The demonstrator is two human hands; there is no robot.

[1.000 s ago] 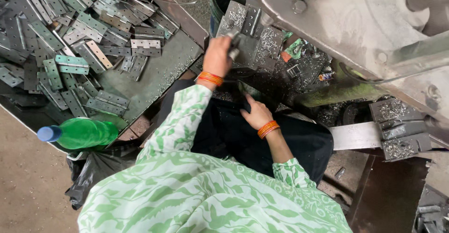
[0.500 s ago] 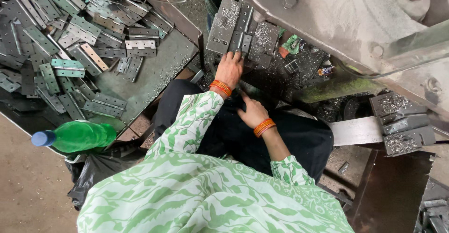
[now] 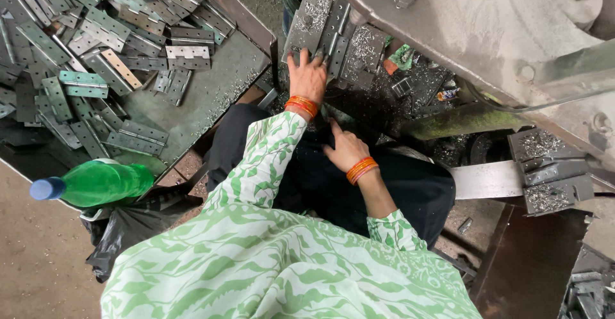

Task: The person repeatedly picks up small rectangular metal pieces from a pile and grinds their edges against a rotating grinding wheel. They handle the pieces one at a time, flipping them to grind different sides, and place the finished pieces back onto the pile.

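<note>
1. The left hand (image 3: 309, 75) lies flat on the machine bed, fingers (image 3: 296, 58) spread open, their tips touching the lower edge of a grey metal plate (image 3: 310, 21).
2. The metal plate sits at the top centre of the view, strewn with bright metal shavings, just beside two similar plates (image 3: 359, 50) to its right.
3. The right hand (image 3: 346, 147) rests on the dark cloth over the lap (image 3: 410, 191), fingers loosely open, holding nothing.
4. Both wrists carry orange bangles (image 3: 301, 106).
5. The machine body (image 3: 487, 31), grey and worn, fills the upper right; a bolt head shows near its edge.
6. A tray (image 3: 211, 95) to the left holds a pile of flat metal hinges (image 3: 77, 56), some greenish, some bare steel, lying at mixed angles.
7. A green plastic bottle (image 3: 96, 183) with a blue cap lies on its side below the tray, next to a black plastic bag (image 3: 128, 229).
8. The floor (image 3: 38, 261) at lower left is bare, dusty concrete.
</note>
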